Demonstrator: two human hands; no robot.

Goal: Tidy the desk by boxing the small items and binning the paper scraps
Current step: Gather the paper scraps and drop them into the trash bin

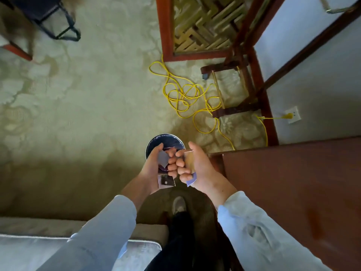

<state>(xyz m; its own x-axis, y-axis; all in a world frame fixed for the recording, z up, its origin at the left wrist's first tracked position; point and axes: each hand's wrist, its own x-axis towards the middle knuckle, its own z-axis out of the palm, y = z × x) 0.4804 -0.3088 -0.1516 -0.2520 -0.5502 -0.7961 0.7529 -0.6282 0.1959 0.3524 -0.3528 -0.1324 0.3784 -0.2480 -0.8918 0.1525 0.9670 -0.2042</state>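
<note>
The left hand [154, 167], fingers curled, grips greyish-purple torn paper scraps [163, 158] directly above the round dark bin [166, 138], which stands on the patterned beige carpet [88, 106]. Touching it knuckle to knuckle, the right hand [197, 169] clutches pale, blue-edged paper scraps [188, 160] in a closed fist. Further right lies the reddish-brown wooden tabletop [293, 182].

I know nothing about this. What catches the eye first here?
At the centre, the left hand and right hand each grip paper scraps above a round dark bin on the carpet. Beyond them, a bright yellow cable lies tangled and runs to a wall socket on the right.
</note>
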